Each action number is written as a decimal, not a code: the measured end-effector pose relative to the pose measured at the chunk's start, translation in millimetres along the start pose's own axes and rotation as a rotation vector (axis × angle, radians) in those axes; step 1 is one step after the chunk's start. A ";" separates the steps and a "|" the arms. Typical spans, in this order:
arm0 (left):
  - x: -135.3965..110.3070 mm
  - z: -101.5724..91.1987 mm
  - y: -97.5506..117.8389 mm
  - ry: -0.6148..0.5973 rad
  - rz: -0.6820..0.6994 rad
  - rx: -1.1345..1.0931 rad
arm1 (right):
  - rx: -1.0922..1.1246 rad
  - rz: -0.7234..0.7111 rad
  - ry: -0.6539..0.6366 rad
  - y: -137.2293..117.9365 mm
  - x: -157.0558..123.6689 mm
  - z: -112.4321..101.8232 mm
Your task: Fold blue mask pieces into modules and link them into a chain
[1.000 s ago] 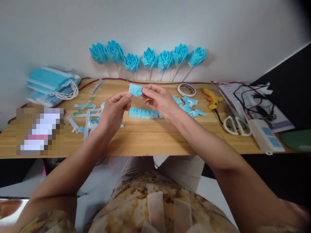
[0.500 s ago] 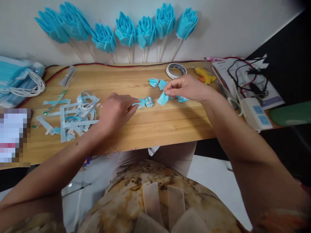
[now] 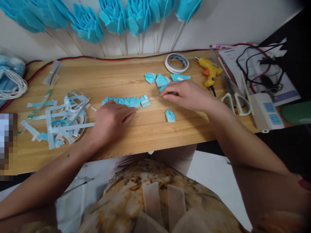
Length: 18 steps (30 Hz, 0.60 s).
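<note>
1. Wooden table (image 3: 141, 129) against pale wall (image 3: 223, 22); row of folded blue pieces (image 3: 132, 102) lying left of centre;
2. Left hand (image 3: 114, 117) beside row; fingers curled, pinch indeterminable;
3. Right hand (image 3: 186, 94) at loose blue pieces (image 3: 162, 80); fingers bent, pinch indeterminable.

Folded pieces (image 3: 170, 116) look clothlike, the tabletop (image 3: 145, 134) smooth wood.

Shows sky blue on the flowers (image 3: 87, 25), the row of folded pieces (image 3: 128, 101) and the loose folded piece (image 3: 170, 116), with white on the row's end. Mixes white and pale blue on the strips (image 3: 50, 124), yellow and orange on the glue gun (image 3: 210, 69), red and black on the wires (image 3: 114, 59). Carries streaked light-brown grain on the desk (image 3: 145, 132), mottled brown, cream and orange on the shirt (image 3: 123, 194).
</note>
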State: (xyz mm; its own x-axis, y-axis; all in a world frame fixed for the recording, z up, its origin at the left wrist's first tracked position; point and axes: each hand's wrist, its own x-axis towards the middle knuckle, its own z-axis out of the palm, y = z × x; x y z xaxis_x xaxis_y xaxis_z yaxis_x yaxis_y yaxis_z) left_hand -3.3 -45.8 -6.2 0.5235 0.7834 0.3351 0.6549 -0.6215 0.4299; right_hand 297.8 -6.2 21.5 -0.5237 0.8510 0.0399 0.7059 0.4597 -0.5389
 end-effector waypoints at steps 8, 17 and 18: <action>-4.5 1.9 -8.1 0.026 0.003 0.022 | 0.019 0.074 -0.086 -6.6 15.5 -1.2; -7.2 8.0 -5.1 0.004 0.051 -0.025 | -0.087 0.182 -0.061 -16.0 52.3 23.1; -7.4 8.4 -5.5 -0.001 0.052 -0.020 | -0.072 0.195 -0.057 -15.7 57.6 28.0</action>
State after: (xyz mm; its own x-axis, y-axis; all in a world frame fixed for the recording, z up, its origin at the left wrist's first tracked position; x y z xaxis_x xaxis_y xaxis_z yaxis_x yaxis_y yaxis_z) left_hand -6.3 -48.1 -18.0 0.5569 0.7501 0.3565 0.6157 -0.6610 0.4290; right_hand 243.1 28.5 8.7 -0.3985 0.9108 -0.1080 0.8275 0.3062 -0.4706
